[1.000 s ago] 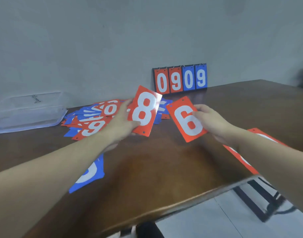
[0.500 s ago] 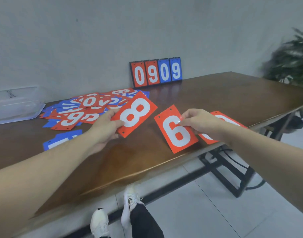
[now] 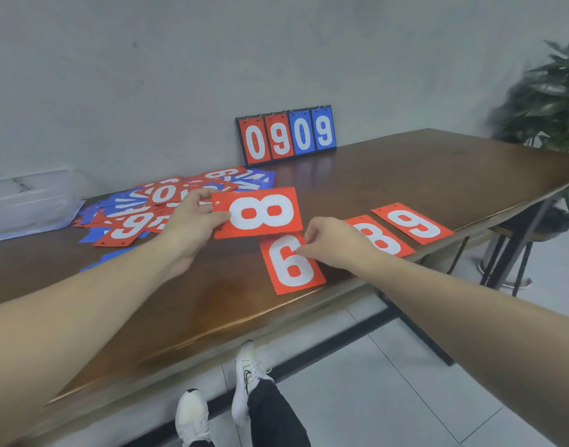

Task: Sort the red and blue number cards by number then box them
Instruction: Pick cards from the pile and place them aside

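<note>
Head view: second red 8 card [image 3: 381, 240] half behind right hand [image 3: 338, 243].

We read 0909 on the flip scoreboard [image 3: 285, 136] — red cards: held 8 [image 3: 257, 212], 6 [image 3: 291, 265], 8 [image 3: 380, 237], 9 [image 3: 412, 223].
</note>
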